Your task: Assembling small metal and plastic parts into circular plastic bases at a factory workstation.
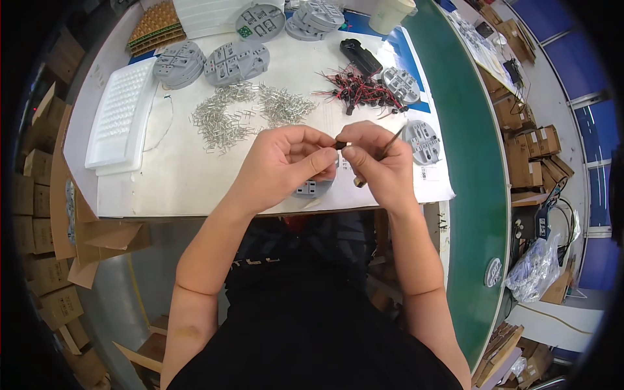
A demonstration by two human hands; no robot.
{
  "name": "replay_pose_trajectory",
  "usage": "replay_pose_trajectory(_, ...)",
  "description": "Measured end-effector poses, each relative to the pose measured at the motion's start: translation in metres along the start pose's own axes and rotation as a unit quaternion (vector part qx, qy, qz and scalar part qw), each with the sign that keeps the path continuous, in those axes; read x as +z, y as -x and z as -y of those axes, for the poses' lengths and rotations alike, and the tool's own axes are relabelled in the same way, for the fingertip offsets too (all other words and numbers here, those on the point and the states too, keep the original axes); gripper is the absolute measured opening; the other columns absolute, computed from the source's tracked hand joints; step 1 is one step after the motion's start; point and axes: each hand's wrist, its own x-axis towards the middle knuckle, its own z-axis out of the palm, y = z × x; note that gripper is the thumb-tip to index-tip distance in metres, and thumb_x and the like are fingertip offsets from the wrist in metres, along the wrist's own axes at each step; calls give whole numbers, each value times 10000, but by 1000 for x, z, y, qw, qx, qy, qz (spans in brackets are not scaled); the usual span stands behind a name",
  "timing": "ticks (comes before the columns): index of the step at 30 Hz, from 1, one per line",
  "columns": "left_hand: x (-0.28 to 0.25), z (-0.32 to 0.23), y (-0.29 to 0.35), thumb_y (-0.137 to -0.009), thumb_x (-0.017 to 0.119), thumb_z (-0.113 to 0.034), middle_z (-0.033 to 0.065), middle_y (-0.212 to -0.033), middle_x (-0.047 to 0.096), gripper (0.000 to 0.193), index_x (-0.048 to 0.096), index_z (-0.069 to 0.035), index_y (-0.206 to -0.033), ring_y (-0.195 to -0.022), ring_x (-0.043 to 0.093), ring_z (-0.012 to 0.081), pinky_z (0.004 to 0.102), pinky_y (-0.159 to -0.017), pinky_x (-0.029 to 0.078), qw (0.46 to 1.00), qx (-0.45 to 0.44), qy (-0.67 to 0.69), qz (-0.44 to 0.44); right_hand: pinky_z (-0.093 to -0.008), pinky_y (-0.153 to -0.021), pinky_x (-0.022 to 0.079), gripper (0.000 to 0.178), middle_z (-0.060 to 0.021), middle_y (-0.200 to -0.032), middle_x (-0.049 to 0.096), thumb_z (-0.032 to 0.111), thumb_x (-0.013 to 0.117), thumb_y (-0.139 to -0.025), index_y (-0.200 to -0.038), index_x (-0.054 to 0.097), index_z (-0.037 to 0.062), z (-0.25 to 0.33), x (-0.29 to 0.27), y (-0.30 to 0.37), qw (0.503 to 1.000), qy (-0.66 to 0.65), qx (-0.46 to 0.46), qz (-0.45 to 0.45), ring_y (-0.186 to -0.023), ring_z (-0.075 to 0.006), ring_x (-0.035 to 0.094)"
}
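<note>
My left hand [286, 159] and my right hand [383, 162] meet over the front of the worktable. Between the thumb and forefinger of each is a small black part [340, 145], largely covered by the fingertips. A thin dark tool [392, 138], perhaps tweezers, also lies in my right hand, its other end showing below the palm. Under my hands is a grey round plate [313, 188] with rectangular slots, partly hidden. Another grey slotted disc [424, 142] lies just right of my right hand. Beyond are small black components with red wires [361, 90] in a heap.
Loose bent metal pins [224, 117] are spread mid-table. Stacked grey discs [237, 63] stand behind them, and a white ribbed tray [121, 114] is at left. A black tool-like object [361, 56] and a pale cup [391, 15] sit at the back. Cardboard boxes [52, 273] flank the table.
</note>
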Motion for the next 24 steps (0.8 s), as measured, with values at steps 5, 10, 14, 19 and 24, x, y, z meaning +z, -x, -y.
replay_pose_trajectory(5, 1, 12, 10, -1005, 760, -141, 38, -923, 763, 202, 758, 54, -1059, -819, 696, 61, 221, -750, 552, 995, 74, -45, -49, -219, -616, 444, 228, 10, -1022, 712, -34, 801, -894, -1111, 764, 26, -13, 8, 8, 990, 85, -111, -8, -724, -44, 555)
replay_pose_trajectory(10, -14, 6, 13, -972, 776, -142, 48, -888, 763, 174, 773, 32, -964, -795, 692, 65, 221, -711, 528, 999, -7, -46, -19, -250, -642, 479, 206, -31, -1008, 718, -24, 810, -870, -1066, 778, 30, -9, -2, 16, 972, 188, -141, 5, -741, -102, 612)
replay_pose_trajectory(14, -17, 15, 8, -921, 786, -158, 62, -854, 758, 165, 779, 6, -913, -722, 663, 71, 242, -664, 504, 960, -38, -273, -42, -279, -667, 510, 182, -71, -980, 721, -41, 797, -859, -1032, 775, 13, -9, -4, 18, 940, 327, -93, 24, -750, -146, 644)
replay_pose_trajectory(19, -13, 39, -2, -882, 783, -173, 58, -838, 735, 161, 774, -13, -868, -690, 628, 88, 265, -664, 495, 825, 175, -531, -83, -291, -675, 519, 195, -102, -958, 716, -55, 786, -841, -1023, 781, 15, -12, 0, 10, 857, 500, -113, 58, -739, -181, 652)
replay_pose_trajectory(24, -14, 33, 12, -918, 772, -172, 56, -880, 738, 158, 775, -15, -905, -745, 636, 93, 261, -715, 504, 927, 65, -357, -98, -280, -659, 516, 154, -65, -957, 725, -48, 772, -880, -1029, 767, -7, -5, -2, 8, 904, 421, -38, 63, -720, -149, 649)
